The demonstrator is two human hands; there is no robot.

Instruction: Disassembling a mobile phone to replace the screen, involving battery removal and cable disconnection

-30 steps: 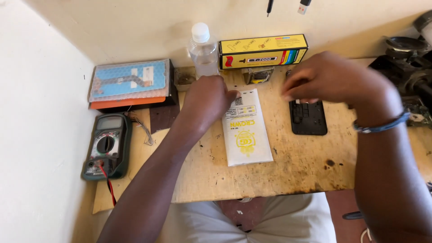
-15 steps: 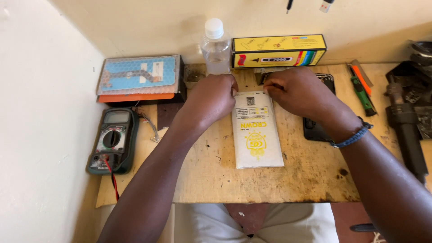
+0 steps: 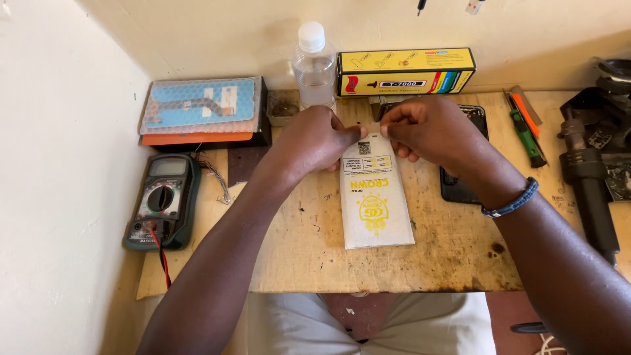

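Worn wooden desk (image 3: 296,256) | left hand (image 3: 314,140), right hand (image 3: 427,128) both pinched on white packet (image 3: 374,197) top edge | multimeter (image 3: 160,200) well left of packet

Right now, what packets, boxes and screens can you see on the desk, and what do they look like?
White packet: flat, middle of desk, yellow print; left hand and right hand pinch its top edge.
Yellow box: long, against the back wall, coloured stripes.
Bubble-wrapped pack: flat, blue, back left on an orange box.
Multimeter: dark green, left edge, small grey screen.
Phone: black, under the right wrist.
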